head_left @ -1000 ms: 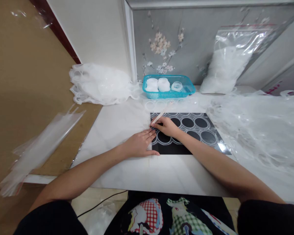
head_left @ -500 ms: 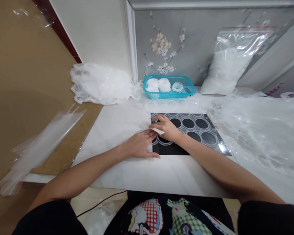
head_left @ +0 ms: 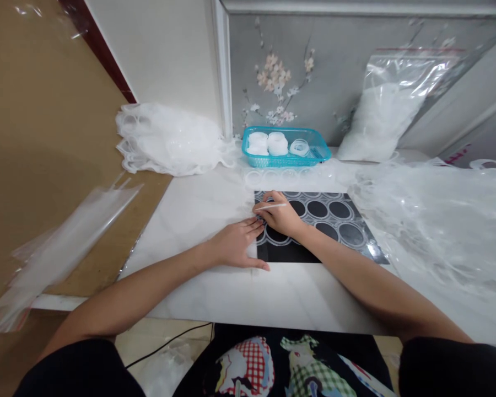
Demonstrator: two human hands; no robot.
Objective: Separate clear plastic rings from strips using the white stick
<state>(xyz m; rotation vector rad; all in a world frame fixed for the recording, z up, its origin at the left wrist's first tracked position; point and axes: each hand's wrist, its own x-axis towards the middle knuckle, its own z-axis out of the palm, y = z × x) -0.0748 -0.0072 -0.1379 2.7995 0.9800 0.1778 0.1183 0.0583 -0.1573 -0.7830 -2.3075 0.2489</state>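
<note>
A black sheet point(head_left: 289, 253) patterned with pale rings and dark round centres lies flat on the white marbled table. My left hand point(head_left: 237, 244) rests flat at the sheet's left edge, fingers stretched out and thumb spread toward me. Just above its fingertips, over the sheet's upper left part, my right hand point(head_left: 281, 214) is closed around a thin white strip point(head_left: 271, 206). The strip's far end and what lies under the right fingers are hidden.
A blue basket point(head_left: 287, 161) with white ring stacks stands behind the sheet. Clear ring sheets point(head_left: 442, 220) cover the right side. White film point(head_left: 169, 140) lies back left, and a filled plastic bag point(head_left: 391, 110) leans on the back panel. Flat bags point(head_left: 70, 248) lie at left.
My right hand has turned slightly, and the strip, which slanted down to the right, now lies nearly level and a little farther from me. My left hand has hardly moved.
</note>
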